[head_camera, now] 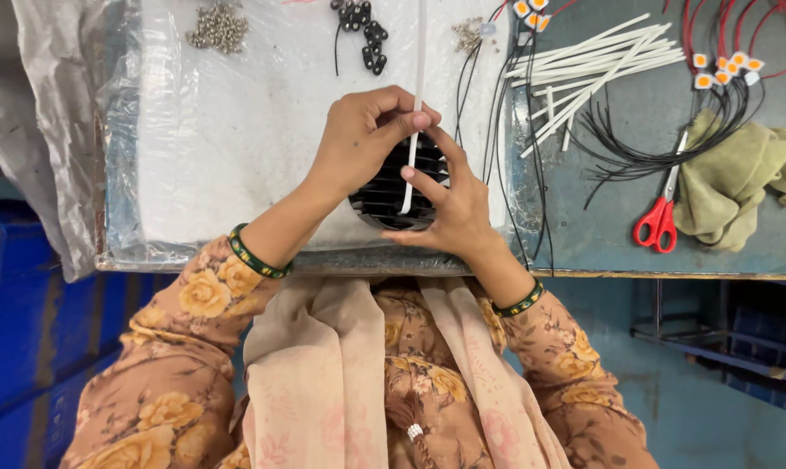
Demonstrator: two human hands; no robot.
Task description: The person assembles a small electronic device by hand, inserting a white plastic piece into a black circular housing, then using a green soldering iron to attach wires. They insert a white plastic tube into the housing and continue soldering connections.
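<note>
The left hand (363, 139) pinches a thin white tube (418, 95) between thumb and fingertips, the tube running upright across a round black slatted grille (384, 201). The right hand (449, 204) cups the grille from the right, one finger touching the tube's lower end. The grille rests on a clear plastic sheet (237, 130) covering the bench (601, 234). Right of the grille lie black wires (532, 174), then a bundle of white tubes (601, 61), then red-handled scissors (658, 221) beside an olive cloth (740, 178).
</note>
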